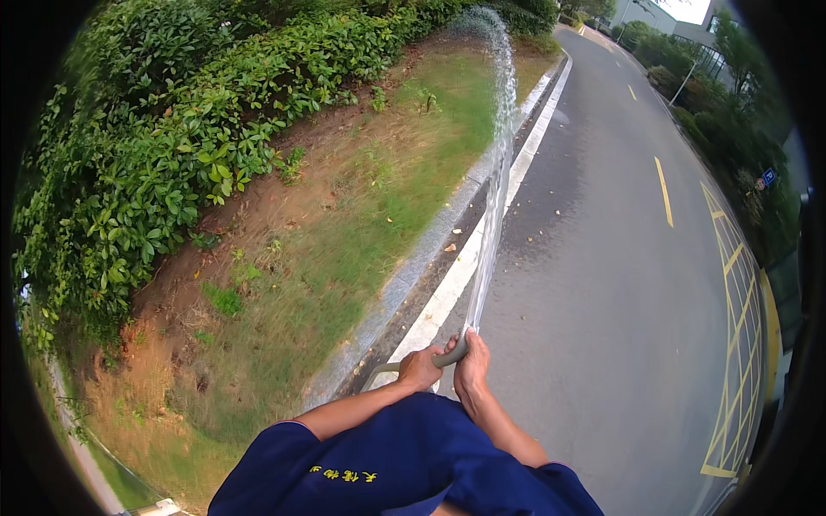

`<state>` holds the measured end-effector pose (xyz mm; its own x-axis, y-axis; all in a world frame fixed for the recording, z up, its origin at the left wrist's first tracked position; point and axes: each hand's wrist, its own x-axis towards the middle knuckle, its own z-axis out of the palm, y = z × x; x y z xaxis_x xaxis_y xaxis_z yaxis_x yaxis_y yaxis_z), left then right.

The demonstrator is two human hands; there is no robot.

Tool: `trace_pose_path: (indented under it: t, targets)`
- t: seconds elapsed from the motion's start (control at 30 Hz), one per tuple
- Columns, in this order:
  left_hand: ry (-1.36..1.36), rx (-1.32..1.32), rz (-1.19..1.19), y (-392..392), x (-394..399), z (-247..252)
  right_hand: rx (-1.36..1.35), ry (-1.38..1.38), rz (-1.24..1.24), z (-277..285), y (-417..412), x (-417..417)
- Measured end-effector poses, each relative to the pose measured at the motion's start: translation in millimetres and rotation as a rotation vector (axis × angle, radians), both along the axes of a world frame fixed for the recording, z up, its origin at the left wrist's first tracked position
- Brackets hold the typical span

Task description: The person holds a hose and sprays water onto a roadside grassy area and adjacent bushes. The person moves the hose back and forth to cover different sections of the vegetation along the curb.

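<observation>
A greyish-green garden hose (pixel 452 355) runs through both hands in front of my dark blue shirt (pixel 393 451). My left hand (pixel 419 369) is closed around the hose a short way behind its end. Higher up, my right hand (pixel 473 361) grips the hose at its mouth, with the thumb by the opening. From there a stream of water (pixel 492 245) shoots forward, arcs up and breaks into drops near the hedge (pixel 213 135). Behind my left hand the hose bends down towards the road edge, and my arm and body hide the rest.
A strip of grass and bare soil (pixel 322 251) lies left, bounded by a stone kerb (pixel 400 277). Beside it runs a white line (pixel 439 303) on the asphalt road (pixel 594 290). Yellow hatching (pixel 735 335) marks the right side. Signs (pixel 766 178) stand among shrubs beyond.
</observation>
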<state>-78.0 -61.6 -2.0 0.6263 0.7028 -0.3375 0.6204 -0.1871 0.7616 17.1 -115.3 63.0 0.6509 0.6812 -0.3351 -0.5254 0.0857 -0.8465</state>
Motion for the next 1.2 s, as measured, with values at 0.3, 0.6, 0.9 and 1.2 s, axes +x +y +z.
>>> trace_pose_path:
  t: [0.3,0.6,0.9,1.2]
  targets:
    - [0.002,0.028,-0.064,-10.5,1.9,2.9,0.032,-0.006,-0.065,8.4,-17.3,-6.0]
    - [-0.021,0.059,-0.087,-17.9,0.3,4.2,0.052,-0.032,-0.119,3.7,-28.2,-10.5]
    - [-0.053,0.108,-0.052,-16.1,-1.6,5.1,0.089,-0.036,-0.131,6.3,-26.4,-12.8]
    - [-0.080,0.195,0.035,-5.2,-6.8,11.0,0.102,-0.097,-0.048,7.3,-10.4,-21.2]
